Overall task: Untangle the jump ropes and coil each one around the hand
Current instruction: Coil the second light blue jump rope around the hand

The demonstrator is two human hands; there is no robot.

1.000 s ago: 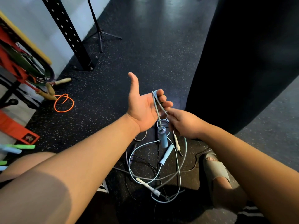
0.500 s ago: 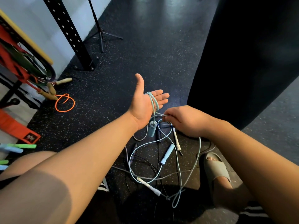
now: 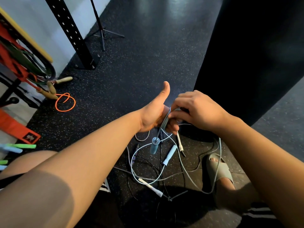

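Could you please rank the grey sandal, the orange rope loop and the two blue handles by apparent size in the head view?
1. grey sandal
2. orange rope loop
3. pale blue handle on the floor and hanging blue handle: these look alike, and the hanging one is foreshortened.

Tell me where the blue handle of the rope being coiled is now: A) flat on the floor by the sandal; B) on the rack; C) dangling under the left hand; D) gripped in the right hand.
C: the blue handle hangs on its light blue rope just below the left hand, while the right hand pinches the rope higher up.
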